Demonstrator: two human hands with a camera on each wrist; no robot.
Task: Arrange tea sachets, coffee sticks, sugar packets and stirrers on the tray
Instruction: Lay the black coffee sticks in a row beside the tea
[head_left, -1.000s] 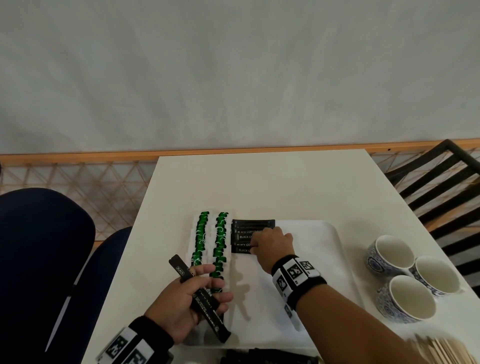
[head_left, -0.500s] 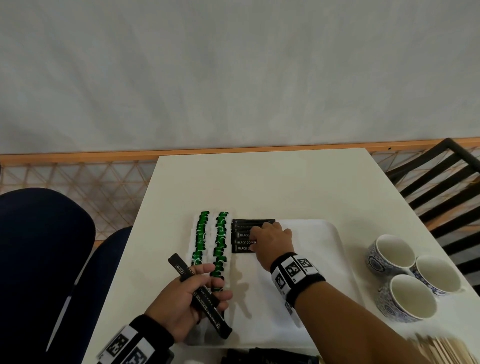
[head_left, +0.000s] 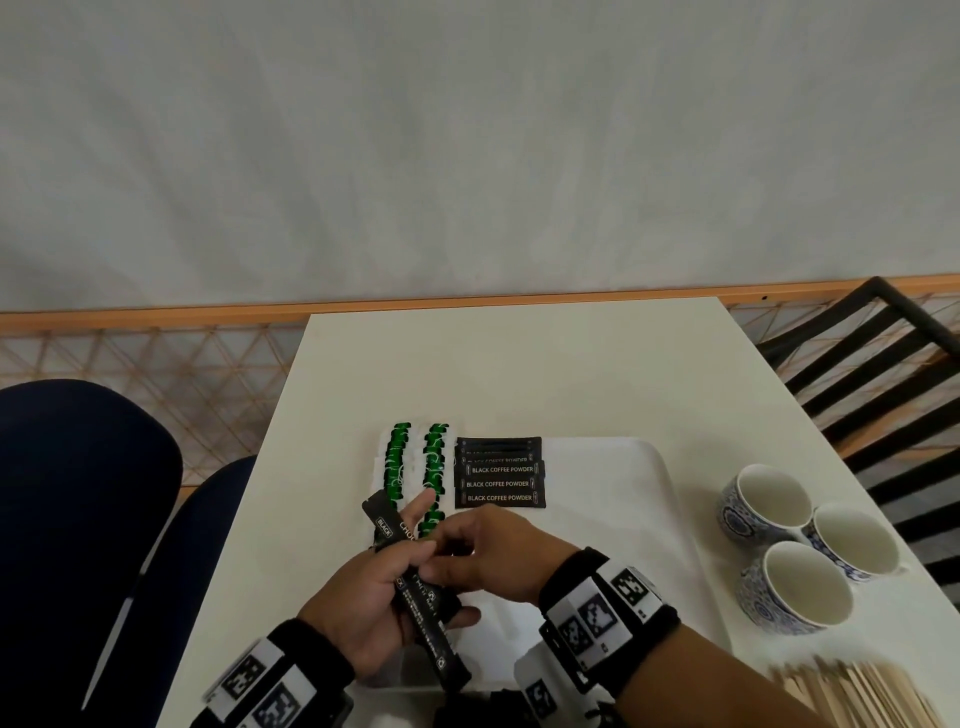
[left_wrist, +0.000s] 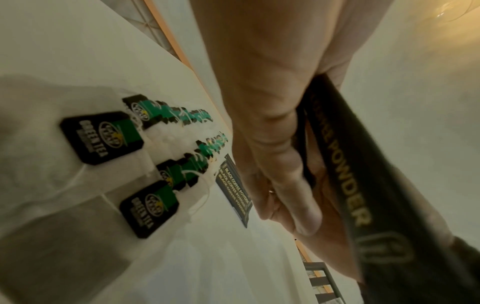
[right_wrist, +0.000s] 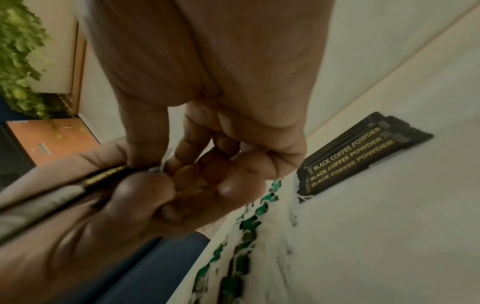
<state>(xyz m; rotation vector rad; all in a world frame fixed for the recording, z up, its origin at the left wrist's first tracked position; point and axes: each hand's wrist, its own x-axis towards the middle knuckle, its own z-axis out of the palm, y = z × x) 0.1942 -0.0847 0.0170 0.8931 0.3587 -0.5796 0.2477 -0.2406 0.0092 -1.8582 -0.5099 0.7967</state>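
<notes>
Coffee sticks (head_left: 426, 613) lie across left hand (head_left: 358, 613) — right hand (head_left: 493, 556) pinching one.

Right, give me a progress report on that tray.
Done: two rows of green tea sachets and several coffee sticks lie on the tray. In hand: the left hand holds more sticks; the right hand pinches one. Left: the stirrers, off the tray. No sugar packets in view.

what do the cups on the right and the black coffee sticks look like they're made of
Cups: probably glazed ceramic, with glossy white insides and blue patterned outsides. Coffee sticks on the tray: seemingly matte black film or foil-lined paper with gold print; the left hand holds more.
</notes>
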